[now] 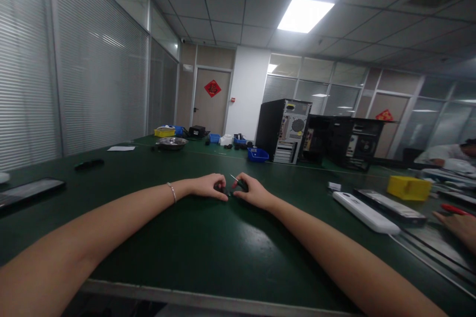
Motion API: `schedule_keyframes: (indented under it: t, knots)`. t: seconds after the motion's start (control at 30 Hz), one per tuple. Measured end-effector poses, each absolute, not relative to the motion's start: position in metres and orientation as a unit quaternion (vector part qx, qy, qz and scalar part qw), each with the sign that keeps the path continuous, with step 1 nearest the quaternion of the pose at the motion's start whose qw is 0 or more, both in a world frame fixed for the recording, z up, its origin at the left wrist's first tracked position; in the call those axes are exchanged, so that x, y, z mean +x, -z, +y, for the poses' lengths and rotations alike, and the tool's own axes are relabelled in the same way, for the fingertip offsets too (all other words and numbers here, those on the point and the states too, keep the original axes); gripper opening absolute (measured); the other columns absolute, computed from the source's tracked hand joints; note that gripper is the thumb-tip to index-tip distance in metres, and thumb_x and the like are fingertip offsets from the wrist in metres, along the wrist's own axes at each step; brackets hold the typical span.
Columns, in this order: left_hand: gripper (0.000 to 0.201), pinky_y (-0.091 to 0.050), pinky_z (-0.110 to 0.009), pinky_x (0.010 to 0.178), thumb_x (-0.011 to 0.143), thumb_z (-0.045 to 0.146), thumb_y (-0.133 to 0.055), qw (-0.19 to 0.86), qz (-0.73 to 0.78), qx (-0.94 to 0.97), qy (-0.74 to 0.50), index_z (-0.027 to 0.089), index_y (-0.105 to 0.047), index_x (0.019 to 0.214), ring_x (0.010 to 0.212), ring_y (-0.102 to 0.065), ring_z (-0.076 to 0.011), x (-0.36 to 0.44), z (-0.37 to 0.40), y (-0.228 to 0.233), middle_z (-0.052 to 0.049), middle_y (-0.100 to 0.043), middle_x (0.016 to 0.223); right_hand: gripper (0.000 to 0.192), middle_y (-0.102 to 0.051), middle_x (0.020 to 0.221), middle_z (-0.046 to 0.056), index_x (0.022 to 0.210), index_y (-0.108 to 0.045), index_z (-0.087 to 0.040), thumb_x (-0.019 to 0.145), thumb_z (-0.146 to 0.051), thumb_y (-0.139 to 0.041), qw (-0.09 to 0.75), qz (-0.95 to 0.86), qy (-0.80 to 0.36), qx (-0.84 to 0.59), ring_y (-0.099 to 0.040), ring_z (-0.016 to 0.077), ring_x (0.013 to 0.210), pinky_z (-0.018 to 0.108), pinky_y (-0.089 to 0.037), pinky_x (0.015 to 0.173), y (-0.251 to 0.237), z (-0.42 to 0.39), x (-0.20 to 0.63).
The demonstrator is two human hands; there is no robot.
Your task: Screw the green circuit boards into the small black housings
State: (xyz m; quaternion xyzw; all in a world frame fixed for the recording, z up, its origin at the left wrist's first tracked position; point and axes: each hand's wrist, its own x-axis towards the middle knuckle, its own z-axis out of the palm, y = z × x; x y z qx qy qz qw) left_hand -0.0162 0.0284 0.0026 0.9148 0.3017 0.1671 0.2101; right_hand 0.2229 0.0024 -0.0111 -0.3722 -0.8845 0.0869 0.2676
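a small dark part (227, 190) is pinched between the left hand (208, 186) and right hand (250, 189) on the green table (208, 247).

You get one view only — the camera on your head, looking forward and slightly down along your outstretched arms across the green table (208, 247). Your hands meet near mid-frame, fairly far off; the computer towers (284, 131) and door (211, 99) stand well beyond — ceiling fills the top.
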Motion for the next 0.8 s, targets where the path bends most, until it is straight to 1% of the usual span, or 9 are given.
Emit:
schedule_keyframes:
  t: [0.13,0.33,0.47,0.6,0.8]
  knots:
    - [0.025,-0.049,-0.039,0.078,0.088,0.030,-0.057,0.233,0.288,0.915,-0.161,0.014,-0.056,0.107,0.091,-0.058,-0.0205,-0.018,0.029,-0.003,-0.007,-0.058,0.107,0.023,-0.063,0.103,0.005,0.109,-0.058,-0.015,0.091,-0.029,-0.057,0.245,-0.891,-0.089,-0.372,-0.064,0.0184,0.085,0.037,-0.053,0.074,0.010,-0.002,0.216]
    - [0.025,-0.050,-0.040,0.080,0.088,0.026,-0.058,0.284,0.277,0.904,-0.162,0.014,-0.057,0.109,0.092,-0.059,-0.0208,-0.024,0.036,-0.006,-0.007,-0.059,0.107,0.023,-0.062,0.110,0.007,0.111,-0.058,-0.015,0.092,-0.027,-0.055,0.249,-0.890,-0.091,-0.371,-0.063,0.0196,0.091,0.039,-0.053,0.078,0.007,-0.005,0.209]
    - [0.027,-0.051,-0.040,0.079,0.088,0.025,-0.057,0.316,0.280,0.885,-0.194,0.014,-0.055,0.113,0.092,-0.060,-0.0206,-0.027,0.039,-0.006,-0.007,-0.060,0.107,0.021,-0.064,0.105,0.006,0.108,-0.059,-0.015,0.091,-0.028,-0.056,0.259,-0.889,-0.090,-0.366,-0.064,0.0184,0.087,0.038,-0.053,0.076,0.008,-0.006,0.208]
    - [0.029,-0.053,-0.039,0.077,0.089,0.025,-0.056,0.344,0.283,0.862,-0.243,0.014,-0.054,0.116,0.089,-0.061,-0.0199,-0.024,0.037,-0.001,-0.008,-0.060,0.107,0.021,-0.064,0.101,0.005,0.106,-0.059,-0.014,0.091,-0.028,-0.057,0.297,-0.875,-0.081,-0.374,-0.064,0.0182,0.085,0.038,-0.053,0.075,0.011,-0.006,0.211]
    - [0.025,-0.053,-0.038,0.077,0.089,0.025,-0.056,0.376,0.272,0.835,-0.294,0.013,-0.056,0.112,0.089,-0.062,-0.0195,-0.010,0.036,0.009,-0.007,-0.061,0.106,0.024,-0.061,0.109,0.007,0.111,-0.057,-0.015,0.091,-0.029,-0.057,0.392,-0.834,-0.062,-0.383,-0.062,0.0206,0.093,0.041,-0.051,0.080,0.009,-0.003,0.212]
